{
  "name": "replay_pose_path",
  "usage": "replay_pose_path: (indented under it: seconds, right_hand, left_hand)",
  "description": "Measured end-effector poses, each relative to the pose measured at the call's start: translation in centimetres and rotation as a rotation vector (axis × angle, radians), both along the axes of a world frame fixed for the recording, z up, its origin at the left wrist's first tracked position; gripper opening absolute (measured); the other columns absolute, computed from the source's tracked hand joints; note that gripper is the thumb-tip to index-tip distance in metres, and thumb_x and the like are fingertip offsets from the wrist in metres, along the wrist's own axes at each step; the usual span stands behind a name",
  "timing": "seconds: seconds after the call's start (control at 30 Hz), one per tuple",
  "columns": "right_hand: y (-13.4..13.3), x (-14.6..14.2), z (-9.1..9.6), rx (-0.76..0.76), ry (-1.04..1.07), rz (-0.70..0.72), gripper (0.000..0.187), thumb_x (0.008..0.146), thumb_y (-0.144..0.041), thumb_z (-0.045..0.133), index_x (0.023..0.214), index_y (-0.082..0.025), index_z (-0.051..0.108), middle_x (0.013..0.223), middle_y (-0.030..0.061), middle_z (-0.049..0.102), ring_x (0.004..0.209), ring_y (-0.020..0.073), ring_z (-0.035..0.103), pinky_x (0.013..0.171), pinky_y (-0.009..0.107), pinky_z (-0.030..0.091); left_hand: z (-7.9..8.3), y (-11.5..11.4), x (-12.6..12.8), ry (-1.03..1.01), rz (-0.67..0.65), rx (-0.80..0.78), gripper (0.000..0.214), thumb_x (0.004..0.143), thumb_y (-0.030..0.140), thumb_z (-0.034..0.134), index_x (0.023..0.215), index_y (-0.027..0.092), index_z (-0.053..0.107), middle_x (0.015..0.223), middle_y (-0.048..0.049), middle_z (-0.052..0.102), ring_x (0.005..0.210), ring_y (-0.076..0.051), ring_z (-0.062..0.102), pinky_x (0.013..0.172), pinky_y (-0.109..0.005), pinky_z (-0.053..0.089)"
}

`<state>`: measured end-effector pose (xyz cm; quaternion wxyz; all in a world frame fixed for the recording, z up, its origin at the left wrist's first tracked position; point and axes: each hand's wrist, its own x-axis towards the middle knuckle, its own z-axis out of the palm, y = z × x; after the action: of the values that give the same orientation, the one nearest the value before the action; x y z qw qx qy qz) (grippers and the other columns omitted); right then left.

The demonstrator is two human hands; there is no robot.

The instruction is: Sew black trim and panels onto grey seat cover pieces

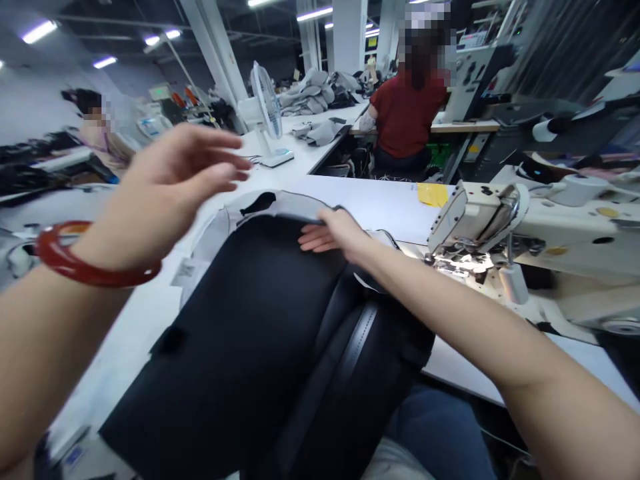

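A large black sewn panel (250, 320) with a grey-white underside lies over the table's front edge and my lap. A stitched seam (359, 340) runs along its right part. My right hand (333, 233) grips the panel's far edge, its fingers on the black face and the thumb at the rim. My left hand (173, 170), with a red bangle (100, 263) on its wrist, is raised above the panel's left side. Its fingers are stretched out, slightly blurred, and hold nothing. Pale material (213, 237) shows along the panel's far left edge.
To the right stands a sewing machine (500, 227) with its needle area lit. A yellow patch (433, 194) lies on the white table (370, 197). Farther back are a fan (267, 113), piled grey pieces (313, 93) and a person in a red top (407, 113). Another person (103, 137) is at left.
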<state>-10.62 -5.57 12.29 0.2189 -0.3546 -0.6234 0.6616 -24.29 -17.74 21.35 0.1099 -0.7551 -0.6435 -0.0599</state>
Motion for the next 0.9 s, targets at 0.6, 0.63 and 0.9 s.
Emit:
replay_pose_path:
  seconds: [0.6, 0.63, 0.9]
  right_hand:
    - [-8.4, 10.1, -16.1, 0.69, -0.331, 0.164, 0.056, 0.084, -0.021, 0.045, 0.139, -0.012, 0.036, 0.144, 0.015, 0.033, 0.136, 0.0264, 0.025, 0.111, 0.052, 0.021]
    - [-8.0, 10.0, -16.3, 0.567, -0.241, 0.083, 0.062, 0.085, -0.025, 0.045, 0.143, -0.013, 0.027, 0.146, 0.0146, 0.03, 0.137, 0.0247, 0.024, 0.111, 0.051, 0.022]
    - [-5.8, 8.6, -11.5, -0.387, 0.688, -0.214, 0.098, 0.073, -0.072, 0.049, 0.145, -0.019, 0.01, 0.131, 0.0155, 0.051, 0.127, 0.0252, 0.042, 0.102, 0.049, 0.035]
  left_hand:
    - [-15.1, 19.4, 7.6, 0.263, -0.06, -0.689, 0.061, 0.075, 0.057, 0.055, 0.12, 0.015, 0.056, 0.124, -0.0126, 0.056, 0.114, -0.029, 0.05, 0.102, -0.041, 0.033]
    - [-13.6, 19.4, 8.2, 0.33, -0.076, -0.719, 0.058, 0.074, 0.053, 0.058, 0.117, 0.014, 0.058, 0.118, -0.0131, 0.06, 0.108, -0.028, 0.054, 0.096, -0.037, 0.038]
    - [-1.9, 15.3, 14.7, 0.519, -0.073, -0.958, 0.022, 0.068, 0.027, 0.066, 0.084, 0.014, 0.072, 0.075, -0.0083, 0.07, 0.076, -0.024, 0.062, 0.076, -0.033, 0.046]
